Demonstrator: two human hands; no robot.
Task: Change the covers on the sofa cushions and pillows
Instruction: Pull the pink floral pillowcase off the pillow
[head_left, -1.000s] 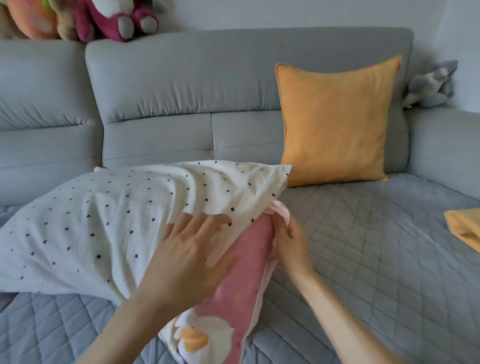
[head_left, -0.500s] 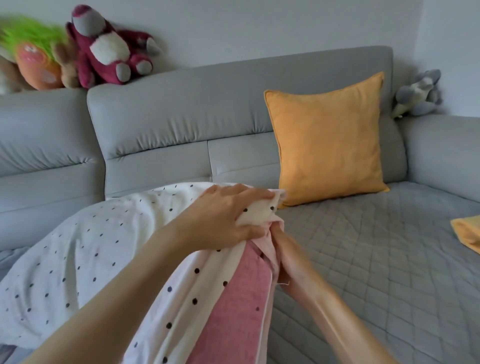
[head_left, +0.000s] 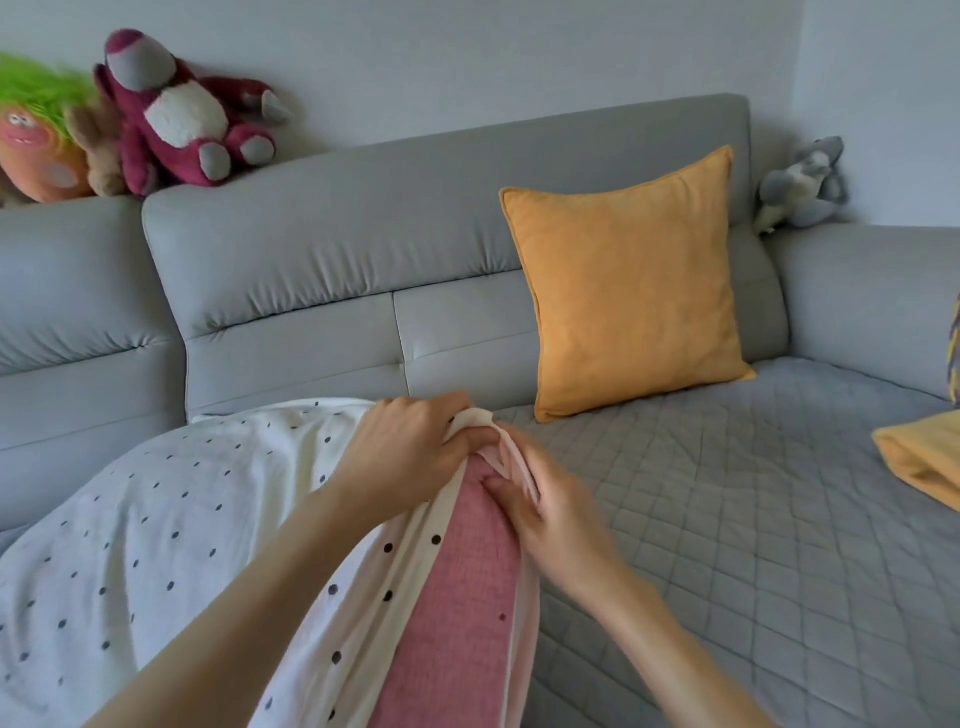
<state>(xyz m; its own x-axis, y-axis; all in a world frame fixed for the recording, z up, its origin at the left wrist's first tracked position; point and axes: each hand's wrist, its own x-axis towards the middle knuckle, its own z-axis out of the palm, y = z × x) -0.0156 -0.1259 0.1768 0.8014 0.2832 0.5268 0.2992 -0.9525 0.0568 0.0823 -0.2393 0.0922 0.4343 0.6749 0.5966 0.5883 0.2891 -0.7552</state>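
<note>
Grey sofa (head_left: 441, 249), orange cushion (head_left: 631, 291) propped against its back. In front of that cushion, left hand (head_left: 410, 447) grips the dotted cover's (head_left: 171, 519) corner; right hand (head_left: 550, 506) fingers (head_left: 501, 486) curl on the pink pillow (head_left: 467, 597) inside.

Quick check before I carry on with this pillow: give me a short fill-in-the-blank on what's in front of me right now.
1. The white cover the left hand grips has a pattern of dark ____.
2. The pillow showing through the cover's opening, under the right hand, is ____ in colour.
3. The cushion leaning on the sofa back is ____ in colour.
4. The dark red plush toy sits on top of the ____.

Missing words: dots; pink; orange; sofa back
</note>
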